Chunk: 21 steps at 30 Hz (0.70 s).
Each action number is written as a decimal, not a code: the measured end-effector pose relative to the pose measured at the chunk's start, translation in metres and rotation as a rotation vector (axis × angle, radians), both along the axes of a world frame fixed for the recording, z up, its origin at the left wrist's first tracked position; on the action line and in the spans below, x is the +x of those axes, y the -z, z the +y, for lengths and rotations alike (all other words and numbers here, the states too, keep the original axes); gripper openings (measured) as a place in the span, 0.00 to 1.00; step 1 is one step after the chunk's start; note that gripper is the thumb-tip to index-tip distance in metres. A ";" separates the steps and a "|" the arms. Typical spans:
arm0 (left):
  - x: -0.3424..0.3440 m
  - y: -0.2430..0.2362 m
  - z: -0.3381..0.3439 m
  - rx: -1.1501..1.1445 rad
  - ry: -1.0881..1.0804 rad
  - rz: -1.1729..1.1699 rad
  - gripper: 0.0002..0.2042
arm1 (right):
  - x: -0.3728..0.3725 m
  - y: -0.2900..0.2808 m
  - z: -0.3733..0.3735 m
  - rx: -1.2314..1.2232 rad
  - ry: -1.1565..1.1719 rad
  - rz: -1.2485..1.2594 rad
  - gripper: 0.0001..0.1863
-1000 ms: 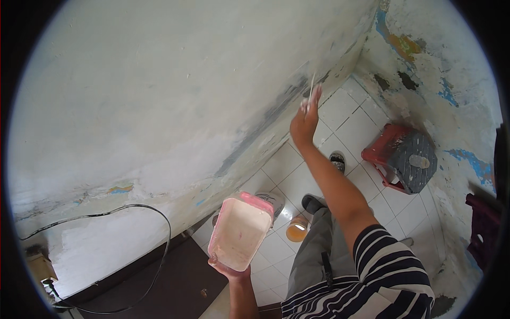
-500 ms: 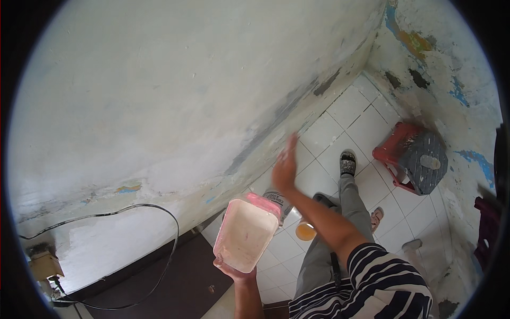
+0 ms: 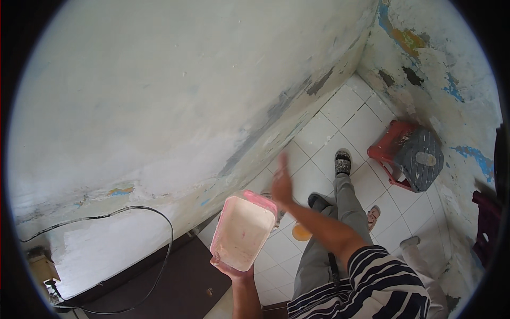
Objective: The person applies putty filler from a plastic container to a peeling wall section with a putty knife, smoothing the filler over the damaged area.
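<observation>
A pink rectangular tub (image 3: 243,229), smeared inside with whitish paste, rests tilted in my left hand (image 3: 232,270). My left fingers grip its near end from below, partly hidden under it. To the right of the tub and apart from it, my right hand (image 3: 281,186) is raised with fingers stretched out, somewhat blurred. I see nothing in it. Beyond both hands stands the patchy wall (image 3: 159,117), pale with whitish and grey smears. Behind the tub and my right hand, a printed container (image 3: 278,218) is mostly hidden.
A red and grey step stool (image 3: 406,157) stands by the right wall. An orange-yellow round thing (image 3: 302,232) is near my legs. Another person's sandalled foot (image 3: 373,217) is close behind. A black cable (image 3: 169,234) loops from a wall socket (image 3: 43,268) over a dark brown surface (image 3: 175,276).
My right hand has swung slightly down and left, nearer the tub. The tub stays in my left hand. The whole view has shifted a little.
</observation>
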<state>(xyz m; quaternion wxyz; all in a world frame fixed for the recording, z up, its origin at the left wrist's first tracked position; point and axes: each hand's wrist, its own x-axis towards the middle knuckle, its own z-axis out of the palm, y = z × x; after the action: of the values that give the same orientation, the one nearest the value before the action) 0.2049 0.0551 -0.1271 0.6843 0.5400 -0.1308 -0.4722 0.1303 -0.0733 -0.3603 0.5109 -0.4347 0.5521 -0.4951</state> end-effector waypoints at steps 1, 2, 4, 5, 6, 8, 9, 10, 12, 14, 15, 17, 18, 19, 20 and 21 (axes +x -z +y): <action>0.002 0.002 0.001 0.000 0.005 0.009 0.42 | -0.024 0.009 -0.030 -0.034 0.150 0.208 0.38; 0.004 0.002 0.003 0.001 0.007 0.015 0.42 | -0.048 0.009 -0.064 -0.031 0.271 0.059 0.36; -0.001 0.001 -0.005 -0.003 0.027 0.008 0.43 | -0.098 0.001 -0.135 -0.147 0.411 0.266 0.36; -0.005 0.004 -0.010 -0.015 0.048 -0.001 0.44 | -0.115 0.000 -0.170 -0.206 0.435 0.267 0.34; -0.008 0.008 -0.012 -0.012 0.044 0.001 0.44 | -0.124 -0.003 -0.194 -0.261 0.453 0.264 0.33; -0.009 0.012 -0.009 -0.008 -0.004 0.026 0.45 | -0.103 -0.020 -0.212 -0.187 0.372 0.137 0.34; -0.010 0.012 -0.007 -0.004 -0.007 0.026 0.45 | -0.084 -0.028 -0.215 -0.117 0.297 0.011 0.34; -0.011 0.012 -0.009 0.013 -0.014 0.046 0.44 | -0.058 -0.017 -0.203 -0.256 0.312 0.044 0.34; -0.007 0.011 -0.005 0.033 -0.034 0.049 0.44 | 0.000 -0.021 -0.143 -0.175 0.180 0.044 0.36; -0.003 0.012 0.000 0.009 -0.022 0.081 0.43 | 0.036 -0.005 -0.076 -0.213 -0.054 -0.007 0.38; -0.005 0.011 -0.002 0.008 -0.019 0.082 0.43 | 0.043 0.009 -0.045 -0.252 -0.156 -0.022 0.38; -0.001 0.005 -0.004 0.043 -0.042 0.014 0.42 | 0.044 0.018 -0.025 -0.290 -0.258 -0.051 0.38; 0.003 0.004 -0.003 0.042 -0.047 0.003 0.42 | 0.037 0.015 -0.024 -0.092 -0.135 -0.107 0.39; 0.006 0.005 -0.002 0.028 -0.042 0.018 0.42 | 0.026 0.012 -0.026 0.106 -0.011 -0.155 0.40; 0.009 0.005 0.001 0.019 -0.039 0.032 0.42 | 0.011 -0.002 -0.046 0.027 0.134 -0.085 0.40; 0.011 0.005 0.002 0.022 -0.042 0.033 0.42 | -0.006 -0.016 -0.079 -0.053 0.281 -0.006 0.41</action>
<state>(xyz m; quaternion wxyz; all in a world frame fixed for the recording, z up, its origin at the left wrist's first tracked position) 0.2159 0.0573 -0.1317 0.6900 0.5423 -0.1029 -0.4683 0.1240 -0.1524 -0.3441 0.4266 -0.3648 0.5927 -0.5775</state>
